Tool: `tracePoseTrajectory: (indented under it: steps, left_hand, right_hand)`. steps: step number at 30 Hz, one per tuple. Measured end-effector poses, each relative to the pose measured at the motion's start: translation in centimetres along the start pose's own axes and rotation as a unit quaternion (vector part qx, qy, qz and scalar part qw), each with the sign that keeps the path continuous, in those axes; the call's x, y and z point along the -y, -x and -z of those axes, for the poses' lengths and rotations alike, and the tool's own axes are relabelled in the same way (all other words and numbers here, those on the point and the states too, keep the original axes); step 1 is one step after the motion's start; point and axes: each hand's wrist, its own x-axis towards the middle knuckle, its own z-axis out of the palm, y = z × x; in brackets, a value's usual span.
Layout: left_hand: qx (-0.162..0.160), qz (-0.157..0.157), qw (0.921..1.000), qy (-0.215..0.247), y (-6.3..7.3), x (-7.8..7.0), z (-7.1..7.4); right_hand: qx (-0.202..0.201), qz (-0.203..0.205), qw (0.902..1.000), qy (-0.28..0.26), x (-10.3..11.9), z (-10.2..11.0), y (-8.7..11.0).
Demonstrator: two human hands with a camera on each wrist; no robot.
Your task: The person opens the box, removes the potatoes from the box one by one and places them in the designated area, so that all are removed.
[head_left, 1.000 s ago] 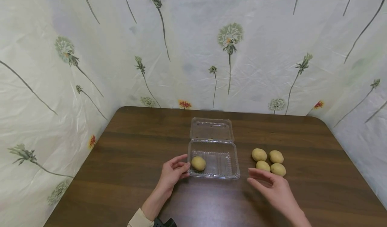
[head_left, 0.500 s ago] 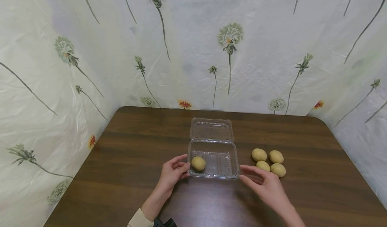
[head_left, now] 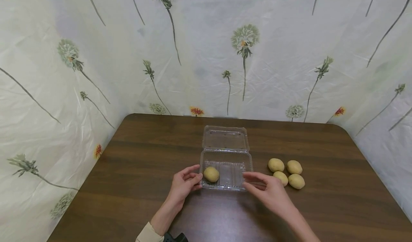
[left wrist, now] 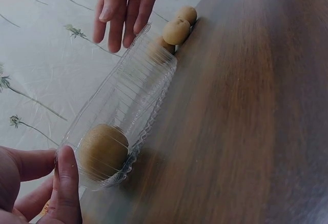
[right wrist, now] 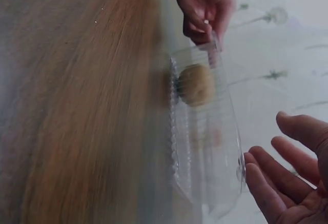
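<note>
A clear plastic clamshell container [head_left: 230,175] stands on the table with its lid [head_left: 225,138] folded back flat. One yellowish potato [head_left: 211,174] sits in its left front corner. My left hand [head_left: 183,186] pinches the container's left rim between thumb and fingers, also seen in the left wrist view. My right hand [head_left: 268,192] holds nothing; its fingers [right wrist: 266,183] are spread loosely, over the container's right edge in the head view. Whether they touch the plastic is unclear. Several more potatoes [head_left: 276,165] lie grouped to the right of the container, behind my right hand.
The brown wooden table [head_left: 154,141] has rounded far corners. A pale sheet [head_left: 199,48] printed with dandelions hangs along its back and sides. A black device [head_left: 175,237] is partly visible at my left wrist.
My right hand has moved left, from beside the loose potatoes to over the container's right edge. The left hand, the container and the potatoes look unchanged.
</note>
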Motion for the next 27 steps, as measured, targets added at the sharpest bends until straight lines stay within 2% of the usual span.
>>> tracePoseTrajectory:
  steps: [6, 17, 27]
  left_hand:
    - [0.004, -0.01, 0.9999, 0.008, 0.0, 0.2, 0.0]
    - [0.001, -0.007, 0.9999, 0.015, -0.1, 0.3, 0.1]
    - [0.003, -0.005, 0.9999, 0.012, -0.1, 0.3, 0.3]
  right_hand:
    - [0.01, 0.002, 0.9997, 0.021, 0.0, -0.8, -1.1]
    - [0.035, 0.006, 0.9993, 0.012, -0.2, -2.4, -3.0]
    - [0.055, -0.005, 0.9954, 0.078, -0.1, -4.0, -5.1]
